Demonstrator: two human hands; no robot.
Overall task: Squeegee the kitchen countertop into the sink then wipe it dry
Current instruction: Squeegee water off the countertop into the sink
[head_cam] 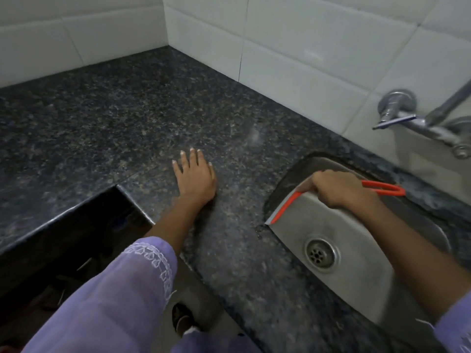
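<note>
**Squeegee stroke ending at the sink edge**

The orange-handled squeegee with grey rubber blade (285, 205) is resting at the left rim of the stainless steel sink (356, 276), the right hand (339, 187) clenching it. The left hand (195, 174) is lying flat, fingers straight, on the dark speckled granite bench (127, 123). Squeegeeing appears underway; wiping dry is judged outstanding, with no cloth visible. Open bench is extending leftward to the white tiled walls (305, 47).

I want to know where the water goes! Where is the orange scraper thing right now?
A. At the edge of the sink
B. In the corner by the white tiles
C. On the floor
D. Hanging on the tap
A: the right hand grips the orange squeegee, whose blade lies along the left rim of the steel sink.
</note>
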